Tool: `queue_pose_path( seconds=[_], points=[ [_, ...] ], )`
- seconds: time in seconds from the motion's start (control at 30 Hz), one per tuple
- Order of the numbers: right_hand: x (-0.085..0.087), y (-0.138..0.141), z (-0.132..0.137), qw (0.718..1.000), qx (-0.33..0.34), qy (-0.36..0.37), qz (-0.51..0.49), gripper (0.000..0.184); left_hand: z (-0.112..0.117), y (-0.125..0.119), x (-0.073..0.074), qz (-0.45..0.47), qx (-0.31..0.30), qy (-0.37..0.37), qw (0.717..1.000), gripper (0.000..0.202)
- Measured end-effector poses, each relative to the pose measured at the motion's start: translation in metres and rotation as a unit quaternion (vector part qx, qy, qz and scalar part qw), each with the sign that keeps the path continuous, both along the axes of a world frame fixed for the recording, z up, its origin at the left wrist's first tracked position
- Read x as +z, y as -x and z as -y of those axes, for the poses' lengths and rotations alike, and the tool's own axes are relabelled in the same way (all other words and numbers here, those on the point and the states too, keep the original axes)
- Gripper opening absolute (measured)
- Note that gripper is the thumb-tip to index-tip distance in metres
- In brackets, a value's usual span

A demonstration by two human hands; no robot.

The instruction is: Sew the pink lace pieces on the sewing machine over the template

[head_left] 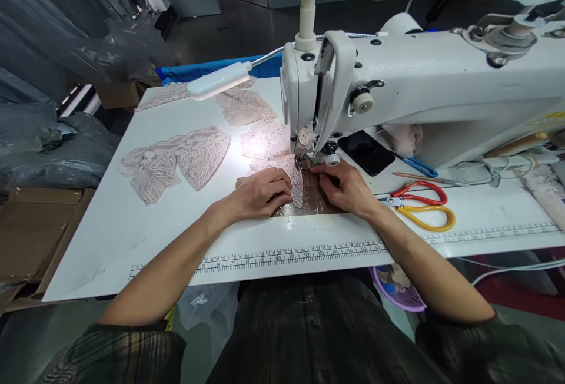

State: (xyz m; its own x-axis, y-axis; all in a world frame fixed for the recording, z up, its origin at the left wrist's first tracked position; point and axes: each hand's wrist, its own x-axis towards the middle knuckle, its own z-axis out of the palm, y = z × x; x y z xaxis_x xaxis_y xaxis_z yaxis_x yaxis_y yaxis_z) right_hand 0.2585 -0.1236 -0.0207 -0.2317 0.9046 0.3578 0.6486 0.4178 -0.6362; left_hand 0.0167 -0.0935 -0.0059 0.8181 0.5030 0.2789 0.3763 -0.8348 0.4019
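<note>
A pale pink lace piece lies beneath the needle area of the white sewing machine. My left hand rests on it from the left, fingers curled together and pressing the lace to the bed. Just right of the presser foot is my right hand, its index finger reaching toward the foot and the other fingers bent in. Whatever its fingertips pinch is too small or hidden to make out. Both hands touch the brownish machine plate. More of the lace spreads behind the left hand under bright light.
Other lace pieces lie on the white table at left and back. A lamp reaches over them. Right of my right hand are scissors, a black phone and blue snips. A printed ruler runs along the front edge.
</note>
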Motion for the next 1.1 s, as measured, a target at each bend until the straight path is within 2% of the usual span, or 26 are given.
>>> queue_pose_path(
  seconds=[0.13, 0.4, 0.57, 0.63, 0.73, 0.8, 0.87, 0.9, 1.0, 1.1],
  points=[
    [0.000, 0.002, 0.001, 1.000, -0.001, 0.004, 0.015, 0.031, 0.002, 0.000, 0.001, 0.000, 0.030, 0.015, 0.999, 0.025],
    [-0.001, 0.003, 0.000, 1.000, 0.015, 0.001, 0.003, 0.030, 0.001, -0.003, -0.005, 0.025, 0.040, 0.051, 0.998, 0.026],
    [0.005, 0.004, 0.006, 0.989, 0.149, 0.016, -0.019, 0.024, 0.005, -0.006, -0.004, 0.041, 0.063, 0.097, 0.992, 0.027],
    [0.005, 0.006, 0.009, 0.985, 0.173, 0.023, 0.009, 0.026, 0.005, -0.006, -0.002, 0.040, 0.075, 0.102, 0.991, 0.027],
    [0.003, 0.012, 0.011, 0.987, 0.152, 0.021, 0.051, 0.020, 0.003, -0.004, -0.002, 0.073, 0.073, 0.086, 0.991, 0.026],
    [0.001, 0.014, 0.011, 0.989, 0.139, 0.011, 0.049, 0.013, -0.001, -0.002, -0.002, 0.100, 0.036, 0.053, 0.993, 0.026],
    [-0.001, 0.015, 0.010, 0.991, 0.132, 0.002, 0.020, 0.013, -0.005, 0.000, -0.002, 0.102, -0.007, 0.011, 0.995, 0.032],
    [-0.002, 0.015, 0.009, 0.992, 0.129, -0.001, 0.001, 0.014, -0.007, 0.001, -0.002, 0.102, -0.018, -0.007, 0.995, 0.029],
    [-0.002, 0.012, 0.009, 0.992, 0.122, -0.014, -0.014, 0.018, -0.010, 0.002, -0.003, 0.149, -0.006, -0.034, 0.988, 0.010],
    [-0.003, 0.011, 0.009, 0.987, 0.138, -0.042, 0.068, 0.028, -0.010, 0.002, -0.003, 0.201, 0.016, -0.046, 0.978, 0.010]
  ],
)
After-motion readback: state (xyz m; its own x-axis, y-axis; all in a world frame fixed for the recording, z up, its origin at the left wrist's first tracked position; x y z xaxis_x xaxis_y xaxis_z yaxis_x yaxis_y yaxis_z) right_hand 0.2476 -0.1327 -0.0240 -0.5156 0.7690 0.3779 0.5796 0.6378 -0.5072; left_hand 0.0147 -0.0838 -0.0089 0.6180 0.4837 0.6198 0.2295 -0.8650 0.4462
